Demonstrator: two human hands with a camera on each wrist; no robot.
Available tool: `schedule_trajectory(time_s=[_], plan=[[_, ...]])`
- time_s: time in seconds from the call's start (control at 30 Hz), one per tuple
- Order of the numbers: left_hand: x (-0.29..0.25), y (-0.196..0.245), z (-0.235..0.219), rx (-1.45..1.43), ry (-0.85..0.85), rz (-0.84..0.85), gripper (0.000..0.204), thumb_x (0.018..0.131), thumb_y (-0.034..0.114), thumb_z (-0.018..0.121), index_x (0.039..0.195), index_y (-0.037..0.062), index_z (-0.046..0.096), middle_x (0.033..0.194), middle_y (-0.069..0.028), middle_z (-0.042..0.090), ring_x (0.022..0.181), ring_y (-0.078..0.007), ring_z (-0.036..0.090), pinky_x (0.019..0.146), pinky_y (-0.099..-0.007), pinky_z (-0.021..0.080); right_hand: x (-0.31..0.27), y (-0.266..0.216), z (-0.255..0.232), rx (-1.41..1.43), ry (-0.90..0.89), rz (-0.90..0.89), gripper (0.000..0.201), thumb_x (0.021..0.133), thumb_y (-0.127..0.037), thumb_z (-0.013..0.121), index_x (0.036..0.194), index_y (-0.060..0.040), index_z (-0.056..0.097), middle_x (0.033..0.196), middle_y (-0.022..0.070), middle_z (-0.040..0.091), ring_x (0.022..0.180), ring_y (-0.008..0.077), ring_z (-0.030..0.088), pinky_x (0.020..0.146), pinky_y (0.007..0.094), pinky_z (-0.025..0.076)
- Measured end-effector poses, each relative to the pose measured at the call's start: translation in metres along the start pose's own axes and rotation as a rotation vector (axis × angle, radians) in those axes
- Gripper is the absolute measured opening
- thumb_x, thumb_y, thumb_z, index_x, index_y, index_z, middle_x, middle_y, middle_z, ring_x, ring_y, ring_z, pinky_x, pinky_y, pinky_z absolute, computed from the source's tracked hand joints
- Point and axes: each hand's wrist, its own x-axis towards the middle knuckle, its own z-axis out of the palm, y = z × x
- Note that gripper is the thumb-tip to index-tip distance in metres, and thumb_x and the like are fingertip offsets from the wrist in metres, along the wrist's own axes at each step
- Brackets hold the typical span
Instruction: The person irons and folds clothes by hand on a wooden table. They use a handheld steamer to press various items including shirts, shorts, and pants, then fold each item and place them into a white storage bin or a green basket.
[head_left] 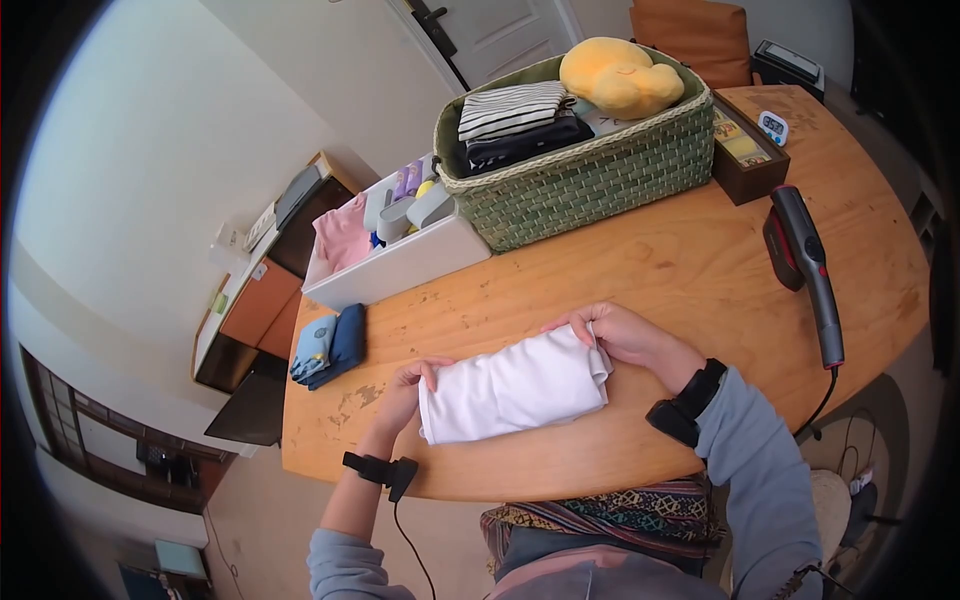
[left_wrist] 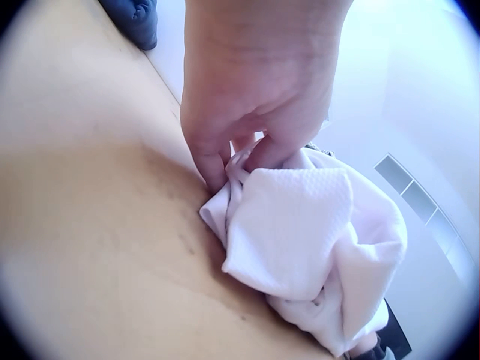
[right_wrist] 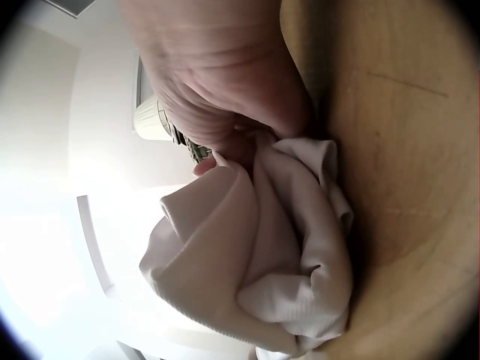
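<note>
A white cloth (head_left: 512,388), folded into a thick bundle, lies at the near part of the wooden table. The left hand (head_left: 408,388) pinches its left end; in the left wrist view the fingers of that hand (left_wrist: 259,97) grip a gathered edge of the cloth (left_wrist: 292,225). At the other end, the right hand (head_left: 635,338) holds the upper right corner with thumb and fingers. Seen from the right wrist, that hand (right_wrist: 232,97) pinches the cloth (right_wrist: 225,247), whose loose layers fold open below it.
Behind stand a green woven basket (head_left: 590,190) with folded clothes and a yellow plush, a white box (head_left: 410,262), and a brown tray (head_left: 750,178) with a small timer (head_left: 773,126). Blue folded cloths (head_left: 345,345) lie left; a corded grey-black appliance (head_left: 812,270) lies right.
</note>
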Motion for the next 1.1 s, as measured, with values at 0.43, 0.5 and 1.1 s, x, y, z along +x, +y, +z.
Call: schedule_trajectory(time_s=[0.43,0.5,1.1], plan=[[0.003,0.020,-0.004,-0.179,0.044,-0.098,0.019,0.088,-0.004,0.043,0.082,0.0061,0.058,0.117,-0.0138,0.059,0.104,-0.0218,0.057,0.089,-0.0301,0.046,0.000,0.000,0.001,-0.204,-0.066,-0.079,0.021,0.063,0.012,0.042,0.055,-0.0057,0.051,0.120,0.0234,0.058,0.111,0.0246,0.053,0.095,0.0284,0.036],[0.001,0.030,-0.005,-0.029,0.056,-0.017,0.018,0.089,-0.001,0.043,0.087,0.0054,0.060,0.117,-0.0132,0.059,0.105,-0.0219,0.056,0.092,-0.0311,0.044,-0.001,-0.001,0.000,-0.210,-0.091,-0.048,0.021,0.063,0.012,0.043,0.055,-0.0060,0.051,0.118,0.0230,0.059,0.113,0.0253,0.053,0.096,0.0292,0.037],[-0.015,0.062,0.093,1.141,-0.342,0.049,0.051,0.073,0.018,0.071,0.118,0.0057,0.054,0.105,-0.0160,0.058,0.103,-0.0352,0.053,0.089,-0.0399,0.043,-0.007,-0.004,0.008,-0.067,-0.177,0.040,0.009,0.090,-0.010,0.052,0.096,-0.0057,0.056,0.117,0.0143,0.058,0.112,0.0243,0.055,0.094,0.0343,0.044]])
